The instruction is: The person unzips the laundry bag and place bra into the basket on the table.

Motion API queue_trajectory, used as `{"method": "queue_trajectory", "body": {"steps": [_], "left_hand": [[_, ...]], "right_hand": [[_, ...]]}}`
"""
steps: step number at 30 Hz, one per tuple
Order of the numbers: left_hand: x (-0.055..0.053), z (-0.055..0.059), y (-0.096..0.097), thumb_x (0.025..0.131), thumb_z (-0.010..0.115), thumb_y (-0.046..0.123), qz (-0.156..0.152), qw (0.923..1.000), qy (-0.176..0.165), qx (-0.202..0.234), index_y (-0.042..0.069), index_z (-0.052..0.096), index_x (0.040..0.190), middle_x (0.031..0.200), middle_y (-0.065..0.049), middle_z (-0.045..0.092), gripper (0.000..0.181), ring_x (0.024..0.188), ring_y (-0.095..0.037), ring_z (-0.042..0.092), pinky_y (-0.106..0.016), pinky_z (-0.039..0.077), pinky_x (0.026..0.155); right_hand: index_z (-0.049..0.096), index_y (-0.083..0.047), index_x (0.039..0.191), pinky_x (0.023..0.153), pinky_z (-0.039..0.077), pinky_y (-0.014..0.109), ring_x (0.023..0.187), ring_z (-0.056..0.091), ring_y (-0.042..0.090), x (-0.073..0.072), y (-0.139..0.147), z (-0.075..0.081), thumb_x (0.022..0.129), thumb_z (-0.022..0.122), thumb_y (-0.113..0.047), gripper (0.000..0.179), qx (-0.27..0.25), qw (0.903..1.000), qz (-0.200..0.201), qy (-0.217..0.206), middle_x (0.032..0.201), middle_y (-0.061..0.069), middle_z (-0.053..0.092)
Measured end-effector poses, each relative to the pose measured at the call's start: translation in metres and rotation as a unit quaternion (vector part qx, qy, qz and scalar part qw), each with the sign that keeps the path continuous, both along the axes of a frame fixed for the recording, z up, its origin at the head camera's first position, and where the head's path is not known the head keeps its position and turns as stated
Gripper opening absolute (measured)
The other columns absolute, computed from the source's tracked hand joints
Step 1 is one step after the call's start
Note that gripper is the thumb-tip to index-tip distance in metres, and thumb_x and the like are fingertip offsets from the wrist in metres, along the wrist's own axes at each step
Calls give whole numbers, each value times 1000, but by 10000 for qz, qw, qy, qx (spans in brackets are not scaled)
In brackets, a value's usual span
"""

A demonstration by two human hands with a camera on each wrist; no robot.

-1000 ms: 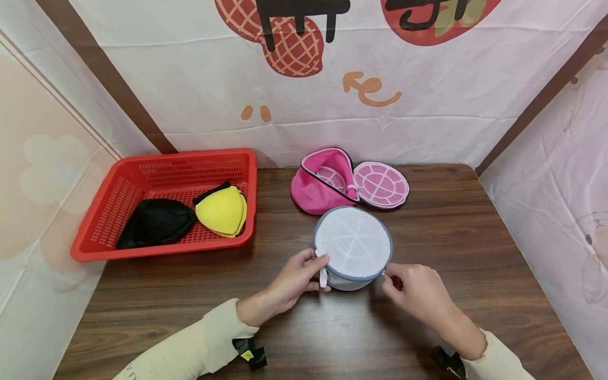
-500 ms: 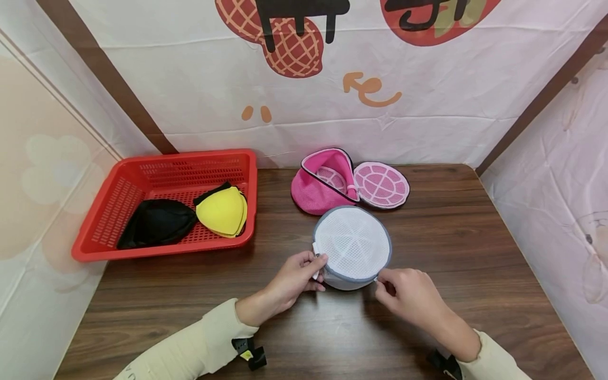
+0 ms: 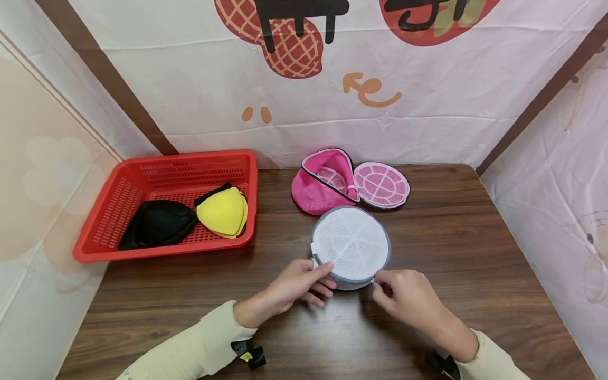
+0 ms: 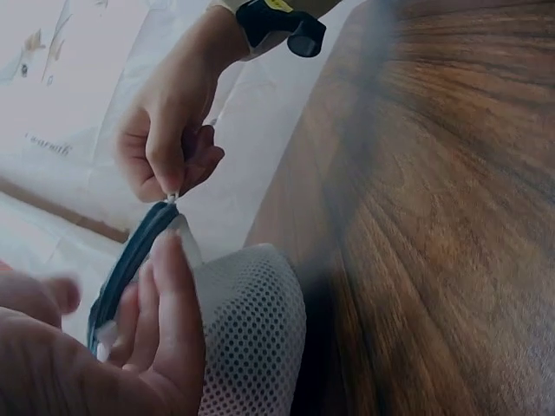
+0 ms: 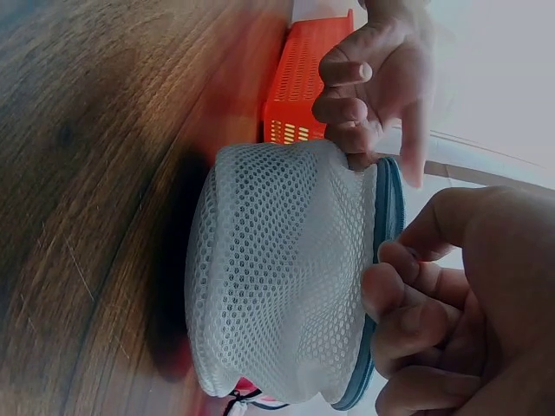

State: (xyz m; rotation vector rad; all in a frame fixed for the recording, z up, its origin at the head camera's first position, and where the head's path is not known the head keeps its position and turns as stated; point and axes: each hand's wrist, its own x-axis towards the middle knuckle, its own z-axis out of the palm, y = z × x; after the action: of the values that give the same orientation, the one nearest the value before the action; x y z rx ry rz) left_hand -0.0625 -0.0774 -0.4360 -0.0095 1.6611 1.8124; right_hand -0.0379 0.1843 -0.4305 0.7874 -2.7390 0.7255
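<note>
A round white mesh laundry bag [image 3: 351, 243] with a grey-blue zipper edge stands on the wooden table, its lid lying over the top. My right hand [image 3: 410, 295] pinches the small zipper pull [image 4: 172, 198] at the front right of the rim. At the front left, my left hand [image 3: 304, 285] straddles the rim loosely, thumb over the lid side and the other fingers spread below. In the left wrist view that thumb is blurred and apart from the zipper band [image 4: 130, 260]. A white tag [image 3: 313, 248] sticks out at the bag's left.
Behind the white bag lies a pink mesh bag [image 3: 315, 198], unzipped, its round lid [image 3: 381, 184] folded out to the right. A red plastic basket [image 3: 253, 211] at the left holds a black bra cup [image 3: 159, 224] and yellow cups [image 3: 220, 211]. A printed cloth [image 3: 427, 126] hangs behind the table.
My right hand has drawn the zipper pull leftward along the front rim. My left hand has loosened from the tag, its fingers spreading, and shifted slightly right along the rim.
</note>
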Motion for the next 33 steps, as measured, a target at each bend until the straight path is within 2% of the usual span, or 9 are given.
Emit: {"method": "queue_trajectory", "body": {"steps": [5, 13, 21, 26, 30, 33], "left_hand": [[2, 0, 1, 103, 62, 23, -226, 9996, -37, 136, -12, 66, 109, 102, -23, 73, 35, 79, -15, 72, -35, 64, 65], [4, 0, 3, 108, 53, 29, -410, 9988, -106, 250, -16, 64, 114, 105, -24, 73, 47, 81, -16, 72, -35, 64, 66], [4, -3, 10, 108, 51, 25, -597, 9975, 69, 381, -20, 63, 114, 107, -31, 71, 46, 79, -14, 72, -32, 63, 72], [4, -3, 13, 110, 48, 25, -566, 9973, 148, 453, -23, 60, 116, 111, -36, 68, 50, 86, -19, 74, -33, 63, 78], [4, -3, 16, 110, 48, 24, -515, 9974, 110, 493, -25, 59, 118, 114, -39, 65, 51, 94, -28, 74, -41, 61, 86], [4, -3, 17, 110, 47, 23, -508, 9973, 70, 528, -25, 59, 118, 115, -41, 63, 50, 96, -28, 74, -44, 60, 89]], "right_hand": [[46, -28, 64, 44, 25, 14, 52, 28, -8, 1, -2, 0, 78, 69, -6, 35, -44, 9999, 89, 93, 57, -22, 30], [50, -28, 65, 45, 26, 13, 52, 28, -8, 2, -7, -1, 79, 70, -8, 31, -12, 9996, 234, 165, 57, -22, 31], [54, -26, 68, 44, 26, 13, 52, 29, -8, 1, -15, 0, 80, 70, -8, 28, -74, 9988, 419, 228, 56, -18, 37], [54, -26, 68, 45, 27, 13, 52, 30, -7, 0, -19, 2, 81, 70, -8, 27, -72, 9983, 517, 250, 57, -18, 37], [52, -25, 68, 44, 27, 13, 52, 29, -7, -1, -22, 0, 80, 71, -9, 27, -43, 9976, 600, 354, 57, -19, 35], [51, -24, 68, 44, 26, 12, 52, 28, -7, -2, -24, -1, 80, 70, -9, 27, -33, 9969, 643, 456, 58, -20, 33]]}}
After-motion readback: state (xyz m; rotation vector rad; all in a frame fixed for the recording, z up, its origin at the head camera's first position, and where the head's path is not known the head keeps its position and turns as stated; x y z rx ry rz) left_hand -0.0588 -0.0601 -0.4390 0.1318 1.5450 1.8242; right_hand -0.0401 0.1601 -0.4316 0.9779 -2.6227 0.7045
